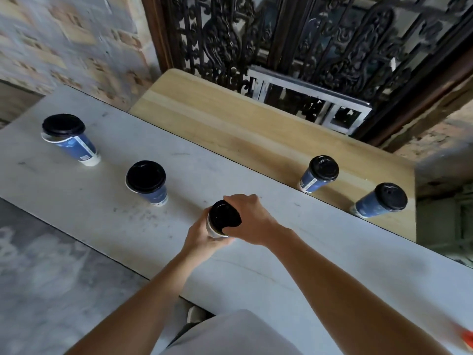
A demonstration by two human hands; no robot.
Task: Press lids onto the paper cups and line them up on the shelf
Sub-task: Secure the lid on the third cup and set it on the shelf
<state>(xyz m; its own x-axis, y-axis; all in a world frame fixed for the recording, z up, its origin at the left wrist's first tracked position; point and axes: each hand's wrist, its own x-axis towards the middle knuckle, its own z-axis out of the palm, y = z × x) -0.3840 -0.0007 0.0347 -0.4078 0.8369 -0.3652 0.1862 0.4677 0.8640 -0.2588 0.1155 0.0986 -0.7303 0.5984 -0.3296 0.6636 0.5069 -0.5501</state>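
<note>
The cup (212,228) being worked on stands near the middle of the worktop (256,267), roughly halfway between its near and far edges. The left hand (202,238) wraps round the cup's wall from the left with its fingers curled. The right hand (252,219) sits on top, fingers and thumb hooked over the edge of the black lid (224,217). From this angle I can't tell if the lid is snapped fully down.

Handling-wise, I'd guess it's thin paper and very light, so the wall will buckle if you squeeze it mid-height. Better to grip high, just under the rolled rim where it's stiffest, and push around the lid's edge rather than its centre. I'd carry it by the wall too, since a half-seated lid could pop off.

Looks: only a white strip of this cup shows between the hands. Its mates have a dark blue printed wall, a white base and a glossy black lid. Two of them stand toward the left end of the worktop. The far-left cup (76,147) has a lid that looks crooked, with white rim showing below it. The other cup (156,194) looks tidier. Two shelf cups (313,181) stand apart at the right end of the wooden shelf (230,124), just past the worktop's far edge.
</note>
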